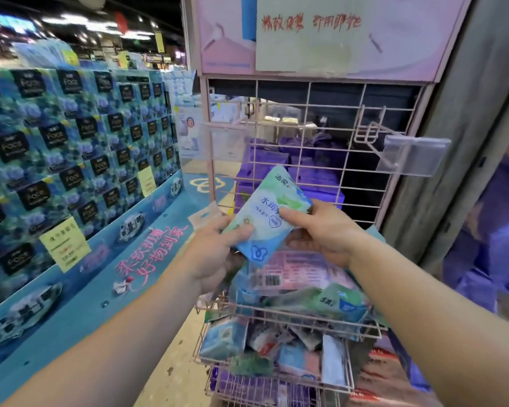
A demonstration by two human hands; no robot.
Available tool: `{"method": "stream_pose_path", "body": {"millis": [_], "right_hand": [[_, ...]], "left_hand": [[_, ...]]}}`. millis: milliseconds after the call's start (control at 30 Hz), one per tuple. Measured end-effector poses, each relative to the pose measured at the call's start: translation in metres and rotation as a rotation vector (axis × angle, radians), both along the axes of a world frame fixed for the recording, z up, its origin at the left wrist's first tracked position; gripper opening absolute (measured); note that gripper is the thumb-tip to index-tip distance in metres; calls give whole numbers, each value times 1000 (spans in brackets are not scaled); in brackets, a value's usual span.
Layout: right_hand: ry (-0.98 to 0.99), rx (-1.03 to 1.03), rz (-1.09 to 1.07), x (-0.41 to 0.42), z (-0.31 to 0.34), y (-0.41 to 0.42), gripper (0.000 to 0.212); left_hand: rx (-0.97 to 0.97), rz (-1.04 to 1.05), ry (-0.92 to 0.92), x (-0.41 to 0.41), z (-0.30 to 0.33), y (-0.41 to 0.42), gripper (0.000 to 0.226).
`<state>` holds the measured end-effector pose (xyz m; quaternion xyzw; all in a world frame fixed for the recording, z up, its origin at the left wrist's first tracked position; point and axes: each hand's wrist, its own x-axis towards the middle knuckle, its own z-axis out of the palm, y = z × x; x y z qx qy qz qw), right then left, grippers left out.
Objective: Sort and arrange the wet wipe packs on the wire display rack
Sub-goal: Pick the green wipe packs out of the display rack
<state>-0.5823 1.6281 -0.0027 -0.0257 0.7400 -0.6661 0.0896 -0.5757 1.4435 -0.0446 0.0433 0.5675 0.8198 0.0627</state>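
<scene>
Presently, head view, the only view. Both hands were raised in front of the pink wire display rack (306, 160), sharing one wet wipe pack (269, 214), pale green and blue, tilted with its top edge leaning toward the rack's back grid.

Left hand (215, 251): thumb laid across the pack's lower left face, the other fingers curled behind it and out of sight. Closed grip, on the pack and nothing else visible.

Right hand (321, 233): thumb pressed on the pack's right edge, remaining fingers curled underneath; it pinched the same pack. Whether those lower fingers also touched the stock below, cannot tell.

Judgement: the two-handed hold with the printed face up looked like a check of the pack's type and orientation before placing it.

Just below the fingers, the upper wire basket (291, 314) held a loose pile of packs (300, 284), one lying barcode side up, others green and overlapping at odd angles. Lower basket (274, 386), further beneath the fingers: mixed packs, blue, white and pink, jumbled. Sorting appeared to be at an early stage.

Above and to the right of the fingers, a clear price-tag holder (413, 155) on an empty hook.

Left of the fingers, well apart: a stacked blue tissue display (71, 142).
</scene>
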Motion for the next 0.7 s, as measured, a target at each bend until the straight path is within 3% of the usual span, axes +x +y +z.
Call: {"method": "stream_pose_path", "body": {"millis": [100,233,333,433,500,533,633,700], "right_hand": [[99,138,-14,-1,-5,3,12],[142,219,3,4,-6,5,15],[84,358,-34,14,6,24,32],[16,968,301,38,17,51,64],[7,1373,477,51,5,53,69],[47,1454,468,52,-6,53,63],[232,1319,311,53,-25,52,26],[259,1170,241,50,-13,55,25]], "left_hand": [[-401,-81,115,-13,-2,-7,31],[-683,-97,300,-13,11,8,34],[-591,-61,260,-16,8,14,24],[-406,-92,161,-17,1,15,15],[-280,-160,87,-15,-3,19,17],[-268,-184,75,-13,-4,22,17],[-327,-211,99,-8,-5,27,23],[-429,-188,141,-6,-7,27,30]]}}
